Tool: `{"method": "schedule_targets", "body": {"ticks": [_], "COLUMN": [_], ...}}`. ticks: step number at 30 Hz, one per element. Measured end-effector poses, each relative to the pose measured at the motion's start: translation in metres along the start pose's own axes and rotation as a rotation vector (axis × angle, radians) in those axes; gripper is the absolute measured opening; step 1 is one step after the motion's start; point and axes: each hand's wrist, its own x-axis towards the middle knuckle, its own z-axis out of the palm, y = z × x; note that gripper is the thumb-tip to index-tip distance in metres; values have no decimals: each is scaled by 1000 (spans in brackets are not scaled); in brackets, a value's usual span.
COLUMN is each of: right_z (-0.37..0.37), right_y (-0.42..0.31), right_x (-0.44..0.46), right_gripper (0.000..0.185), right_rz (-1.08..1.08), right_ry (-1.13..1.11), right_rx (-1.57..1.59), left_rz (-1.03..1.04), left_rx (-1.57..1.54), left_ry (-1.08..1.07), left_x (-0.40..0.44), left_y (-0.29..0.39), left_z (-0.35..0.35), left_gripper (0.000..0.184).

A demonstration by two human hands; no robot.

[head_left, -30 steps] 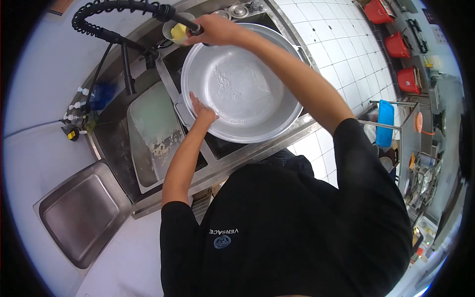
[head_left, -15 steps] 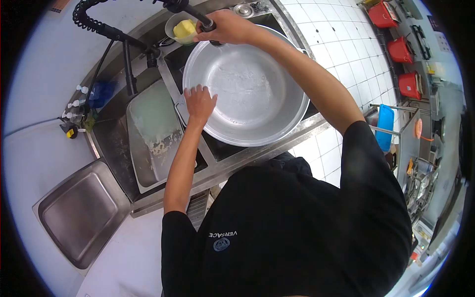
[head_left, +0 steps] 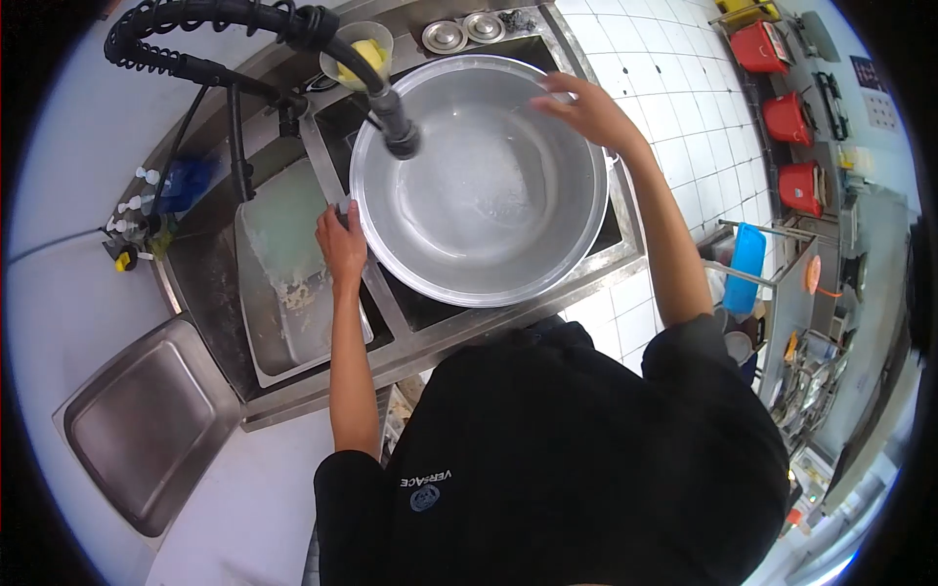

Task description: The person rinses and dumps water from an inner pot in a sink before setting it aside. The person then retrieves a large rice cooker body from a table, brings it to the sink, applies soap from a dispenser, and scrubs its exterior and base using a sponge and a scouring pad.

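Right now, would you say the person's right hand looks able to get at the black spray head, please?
Probably yes: the right hand looks empty, and nothing visible blocks its way across the metal pot to the spray head.

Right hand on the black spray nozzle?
No, the right hand is near the rim of the large round silver metal basin, with a clear gap between the hand and the black spray nozzle.

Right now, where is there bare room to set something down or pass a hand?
Bare room: inside the leftmost steel pan, or on the white surface between it and the left sleeve. A hand could probably pass over the pot, between the spray nozzle and right hand. Crowded: beyond the pot, with a bowl and round metal pieces.
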Motion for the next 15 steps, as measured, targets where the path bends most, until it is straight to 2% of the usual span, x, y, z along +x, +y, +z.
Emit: {"method": "schedule_targets", "body": {"ticks": [2,3,4,6,7,9,12,13,15], "right_z": [12,13,15,35,41,52,47,52,59], "right_y": [112,136,156,221,229,230,220,224,225], "right_x": [-9,-15,-22,-34,-34,-33,-23,-20,-18], "right_gripper": [52,50,49,44,44,35,30,28,28], "right_rz": [176,359,545,485,479,448,538,416,340], "right_ry": [248,187,122,127,119,283,230,261,302], "right_rx": [-431,-488,-542,-324,-322,-307,-327,-386,-465], "left_rz": [-125,-230,-237,-353,-347,-362,-406,-439,-441], "left_rx": [28,58,57,63,45,80,40,-39,-126], "left_ry": [-11,-6,2,-89,-65,-42,-6,5,17], "left_x": [-3,-4,-7,-17,-20,-18,-16,-14,-13], "left_y": [6,1,-6,-17,-19,-18,-16,-14,-18], "left_z": [-8,-3,3,13,15,12,12,14,17], "left_gripper": [67,71,71,74,71,67,60,56,56]}}
